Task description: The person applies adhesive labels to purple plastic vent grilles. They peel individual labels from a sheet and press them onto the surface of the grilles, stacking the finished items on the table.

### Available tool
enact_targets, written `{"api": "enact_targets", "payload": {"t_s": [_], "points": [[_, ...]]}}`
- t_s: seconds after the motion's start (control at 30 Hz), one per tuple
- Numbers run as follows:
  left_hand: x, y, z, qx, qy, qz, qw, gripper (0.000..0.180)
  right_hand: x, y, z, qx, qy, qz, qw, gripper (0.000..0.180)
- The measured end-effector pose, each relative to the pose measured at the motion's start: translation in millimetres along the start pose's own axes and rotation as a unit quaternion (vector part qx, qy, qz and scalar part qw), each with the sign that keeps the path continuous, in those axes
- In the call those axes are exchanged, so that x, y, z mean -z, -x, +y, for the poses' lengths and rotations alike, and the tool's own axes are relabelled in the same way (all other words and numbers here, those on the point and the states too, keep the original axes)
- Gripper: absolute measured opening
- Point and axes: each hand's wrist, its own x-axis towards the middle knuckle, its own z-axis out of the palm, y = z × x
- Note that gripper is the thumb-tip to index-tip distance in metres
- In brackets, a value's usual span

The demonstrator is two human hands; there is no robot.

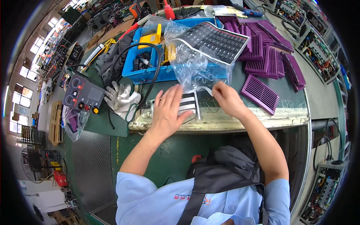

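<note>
Left hand (pixel 167 110) lies flat, fingers spread and loose, pressing down on a black-and-white striped sheet (pixel 187 105) at the bench (pixel 240 118) edge; the sheet looks thin and flexible, with broad dark bars on a pale backing, and most of it peeks out just past the fingertips. Right hand (pixel 227 98) is pinched, thumb and forefinger gripping a narrow white strip (pixel 204 90) that curls up and away from the sheet's far corner. Right beyond both sets of fingers sits a crinkled clear plastic bag (pixel 191 67), glossy and rumpled, and propped above it a black key-patterned panel (pixel 215 39), flat with rows of small pale squares. Behind that, a blue plastic bin (pixel 142 73) holds a looped black cable (pixel 155 71) and a yellow part (pixel 150 38). Out beyond the right hand's knuckles, purple slotted grilles (pixel 260 93) lie stacked and scattered, rigid and ribbed. Off past the left thumb side, white fabric gloves (pixel 120 97) lie crumpled, and farther out a dark control box (pixel 82 93) with knobs.
</note>
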Motion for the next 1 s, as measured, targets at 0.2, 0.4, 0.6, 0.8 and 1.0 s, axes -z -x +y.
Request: {"api": "enact_targets", "payload": {"t_s": [0.2, 0.4, 0.6, 0.8, 1.0], "points": [[-14.9, 18.4, -36.0, 0.124, 0.007, -0.028, 0.992, 0.095, 41.0, 24.8, -10.2, -0.099, -0.382, -0.176, 0.902, 0.01], [12.8, 2.1, -1.6, 0.078, 0.073, 0.224, 0.969, 0.045, 9.3, 12.3, -13.7, -0.077, -0.234, -0.102, 0.964, 0.022], [-12.5, 21.9, 7.2, -0.028, 0.015, 0.002, 0.999, 0.04, 40.0, 12.4, -17.0, 0.01, -0.183, 0.224, 0.957, 0.025], [-28.2, 26.4, 6.5, 0.01, 0.037, 0.108, 0.993, 0.032, 99.5, -52.5, -6.5, -0.181, -0.41, 0.195, 0.873, 0.023], [-21.8, 24.3, 10.4, -0.027, 0.028, 0.178, 0.983, 0.024, 89.8, -34.6, -3.6, -0.075, -0.531, 0.201, 0.82, 0.008]]}}
